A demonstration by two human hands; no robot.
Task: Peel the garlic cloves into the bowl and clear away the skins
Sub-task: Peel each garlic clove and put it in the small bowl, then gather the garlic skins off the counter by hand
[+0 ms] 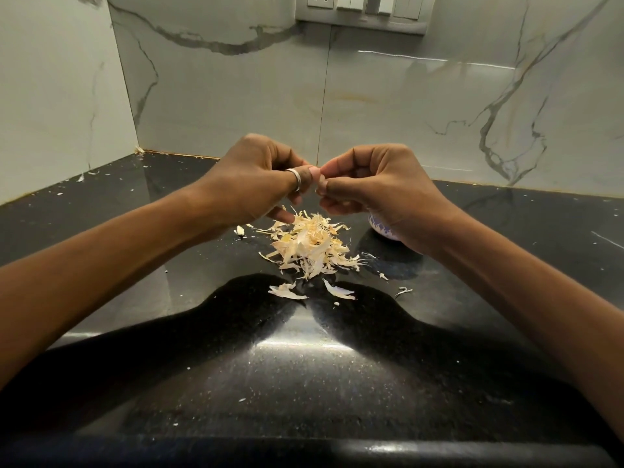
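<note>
My left hand (pixel 256 177), with a ring on one finger, and my right hand (pixel 381 187) meet fingertip to fingertip above the counter. Their fingers are pinched together around something small that the fingers hide, probably a garlic clove. Directly below them lies a heap of pale garlic skins (pixel 312 244) on the black counter. A small white bowl with a blue pattern (pixel 380 228) stands under my right hand, mostly hidden by the hand and wrist; its contents cannot be seen.
Loose skin pieces (pixel 287 291) lie in front of the heap, and small flakes are scattered toward the back left corner. The black counter (pixel 304 383) ends at marble walls behind and on the left. A switch plate (pixel 361 11) is on the back wall.
</note>
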